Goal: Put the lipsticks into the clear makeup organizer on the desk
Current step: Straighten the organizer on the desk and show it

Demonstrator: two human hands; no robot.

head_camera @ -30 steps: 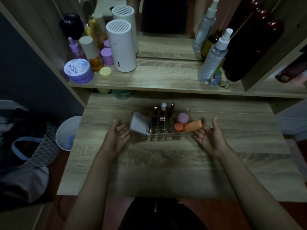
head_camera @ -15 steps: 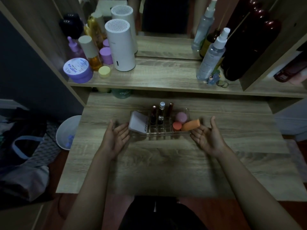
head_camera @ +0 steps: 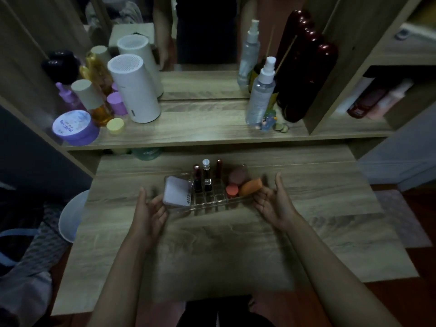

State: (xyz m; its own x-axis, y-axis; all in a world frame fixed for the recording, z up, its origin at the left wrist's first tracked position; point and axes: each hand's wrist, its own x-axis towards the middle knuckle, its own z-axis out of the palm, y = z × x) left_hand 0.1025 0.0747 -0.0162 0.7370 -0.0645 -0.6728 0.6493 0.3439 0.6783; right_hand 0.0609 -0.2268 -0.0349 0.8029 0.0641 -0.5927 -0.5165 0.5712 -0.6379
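Observation:
The clear makeup organizer [head_camera: 212, 204] lies on the wooden desk [head_camera: 212, 251]. Three lipsticks stand upright in its middle slots: a dark red one [head_camera: 197, 178], a silver-capped one [head_camera: 207, 173] and a brown-red one [head_camera: 219, 167]. A white compact [head_camera: 177, 193] leans in its left end. An orange sponge [head_camera: 251, 187] and two round pink pieces [head_camera: 232, 190] fill its right end. My left hand [head_camera: 148, 213] touches the left end and my right hand [head_camera: 273, 201] the right end, both with palms turned inward and fingers spread.
On the shelf above stand a white cylinder [head_camera: 134, 88], a purple jar [head_camera: 74, 127], small bottles, a spray bottle [head_camera: 260, 95] and a dark red bottle [head_camera: 304, 74] before a mirror. A white bin [head_camera: 70, 215] sits on the floor left of the desk.
Both hands have closed in from a small gap to touch the organizer's two ends. The items inside have not moved.

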